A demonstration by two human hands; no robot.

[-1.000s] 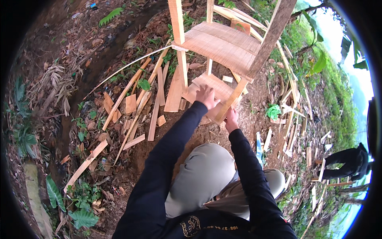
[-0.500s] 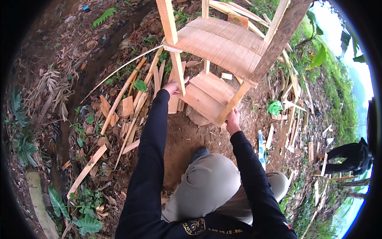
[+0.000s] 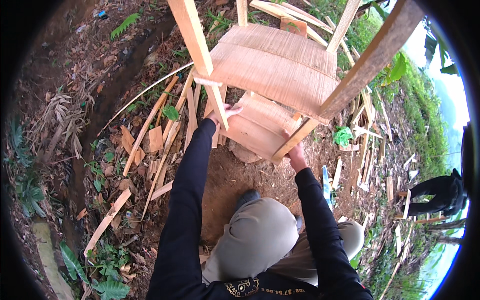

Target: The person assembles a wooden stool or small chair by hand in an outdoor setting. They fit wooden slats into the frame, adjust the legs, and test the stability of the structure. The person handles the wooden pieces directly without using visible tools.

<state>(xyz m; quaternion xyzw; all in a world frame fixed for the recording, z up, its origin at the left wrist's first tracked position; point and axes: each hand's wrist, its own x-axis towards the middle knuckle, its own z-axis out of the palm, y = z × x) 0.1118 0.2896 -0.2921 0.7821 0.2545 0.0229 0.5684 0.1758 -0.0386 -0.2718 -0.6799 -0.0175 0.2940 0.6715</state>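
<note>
In front of me is a wooden rack (image 3: 272, 60) with corner posts and two plank shelves, leaning toward me. My left hand (image 3: 222, 116) is closed round its near left post (image 3: 199, 52), low down by the lower shelf (image 3: 257, 127). Its thumb lies over the shelf's edge. My right hand (image 3: 296, 151) is closed on the near right post (image 3: 300, 137) at the shelf's right corner, its fingers partly hidden behind the wood. Darker bark-like wood shows on the upper part of that right post.
Long wood strips (image 3: 150, 125) lie on the ground at left, near a narrow ditch (image 3: 85, 165). More offcuts (image 3: 367, 145) and a green plastic bag (image 3: 343, 136) lie at right. A round wood block (image 3: 245, 151) sits under the rack. Another person (image 3: 435, 195) is at far right.
The rack has tilted and come closer to me, its upper shelf looking larger and lower. Both hands have stayed on the posts and moved slightly down with it.
</note>
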